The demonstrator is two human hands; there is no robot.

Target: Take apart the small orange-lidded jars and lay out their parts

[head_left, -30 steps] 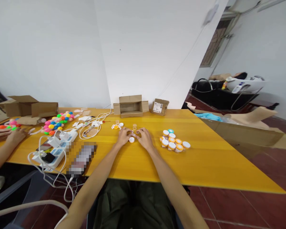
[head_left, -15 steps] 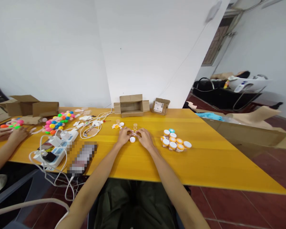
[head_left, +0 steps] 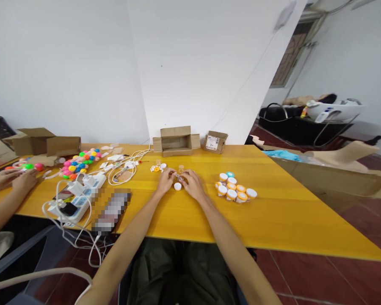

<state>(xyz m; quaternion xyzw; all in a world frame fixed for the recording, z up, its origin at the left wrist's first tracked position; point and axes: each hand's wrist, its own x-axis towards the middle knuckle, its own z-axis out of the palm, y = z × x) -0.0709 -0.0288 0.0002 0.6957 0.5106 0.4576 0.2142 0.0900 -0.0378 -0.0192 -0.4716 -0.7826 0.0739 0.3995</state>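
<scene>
Between the fingertips of my left hand (head_left: pixel 166 181) and my right hand (head_left: pixel 190 183) are small white pieces (head_left: pixel 178 176), too small to make out well. Both hands are closed around them, low over the table. A round white cap (head_left: pixel 177 186) lies just below the fingertips. Behind my hands stands a small clear cup (head_left: pixel 181 168). Left of them sit another white cap (head_left: pixel 164 166), an orange ring (head_left: pixel 156 169) and some loose white bits. To the right is a cluster of several jars (head_left: pixel 231 186) with white, orange and teal lids.
An open cardboard box (head_left: pixel 177 142) and a smaller carton (head_left: pixel 215 142) stand at the table's back. Left are cables, a power strip (head_left: pixel 82 203), a phone (head_left: pixel 111 212) and colourful balls (head_left: pixel 79 163). Another person's hands (head_left: pixel 23 181) work at far left.
The view has shifted slightly. My fingers have moved a little around the small white pieces. At far left, the other person's hands and the bright balls there have moved slightly.
</scene>
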